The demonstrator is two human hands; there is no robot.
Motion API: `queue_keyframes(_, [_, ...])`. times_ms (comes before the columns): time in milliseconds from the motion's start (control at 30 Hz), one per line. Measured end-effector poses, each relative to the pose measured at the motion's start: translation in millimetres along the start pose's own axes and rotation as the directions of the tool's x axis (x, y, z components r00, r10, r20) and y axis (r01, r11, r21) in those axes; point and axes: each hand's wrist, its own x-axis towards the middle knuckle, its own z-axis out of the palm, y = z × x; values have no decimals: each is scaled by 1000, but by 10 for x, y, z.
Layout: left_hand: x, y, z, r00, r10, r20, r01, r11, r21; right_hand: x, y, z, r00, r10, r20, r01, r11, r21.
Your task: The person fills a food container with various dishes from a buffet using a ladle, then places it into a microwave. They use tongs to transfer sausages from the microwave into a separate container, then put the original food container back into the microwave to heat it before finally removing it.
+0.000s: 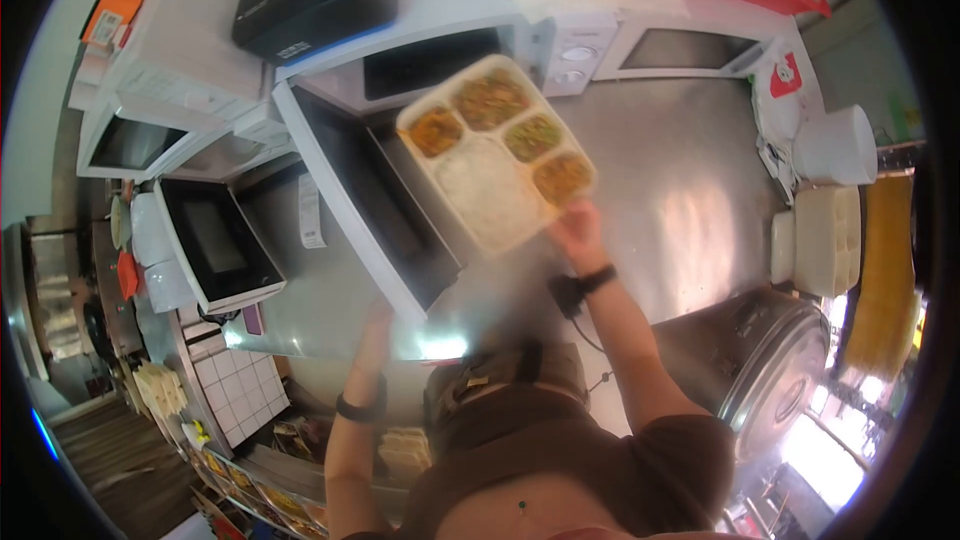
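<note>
My right hand [578, 230] grips a corner of a compartment meal tray [436, 162], fingers closed on its rim. White rice [485, 188] fills the large section, and several smaller ones hold orange, brown and green cooked food. The tray is in front of the cavity of a white microwave [345, 75] whose door [375, 200] is swung wide. At the lower edge of that door is my left hand [376, 322], blurred, its fingers not distinct.
Another microwave [690, 48] stands to the right, and one with its door [215, 240] ajar is at left. A black device [315, 0] with a lit screen rests above. White containers [838, 145], stacked trays [828, 240] and a large metal pot [770, 380] line the right side.
</note>
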Motion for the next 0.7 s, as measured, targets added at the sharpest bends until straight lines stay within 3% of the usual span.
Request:
queue_keyframes(100, [-158, -268, -165, 995, -11, -100, 9, 1000, -29, 880, 337, 248, 997, 74, 6, -74, 997, 24])
queue_keyframes(133, [-159, -221, -143, 994, -5, -110, 2, 1000, -23, 1173, 436, 315, 999, 24, 36, -26, 998, 60])
queue_keyframes(233, [-113, 82, 70, 998, -20, -58, 20, 1000, 3, 1900, 578, 486, 994, -71, 87, 63, 994, 92])
queue_keyframes(300, [-47, 280, 181, 988, 143, 55, -145, 989, 21, 2272, 597, 524, 987, -122, 101, 114, 990, 82])
queue_keyframes(367, [11, 289, 223, 987, 146, 68, -148, 989, 17, 2556, 584, 486, 985, -139, 98, 132, 988, 78])
queue_keyframes(467, [8, 197, 241, 994, 80, 79, -79, 997, -25, 2783, 586, 488, 997, -78, -4, 78, 990, 118])
queue_keyframes(500, [33, 217, 269, 992, 68, 105, -68, 998, -6, 2925, 642, 415, 985, -155, 70, 151, 986, 68])
queue_keyframes(567, [115, 271, 306, 988, 52, 143, -55, 998, 15, 2831, 626, 566, 990, -142, -22, 142, 990, -14])
queue_keyframes(633, [228, 337, 322, 963, 91, 254, -120, 988, 102, 2705, 527, 657, 990, -134, -50, 133, 991, -18])
queue_keyframes(700, [326, 399, 368, 950, 83, 300, -128, 983, 132, 2495, 389, 705, 991, 87, -101, -102, 983, -156])
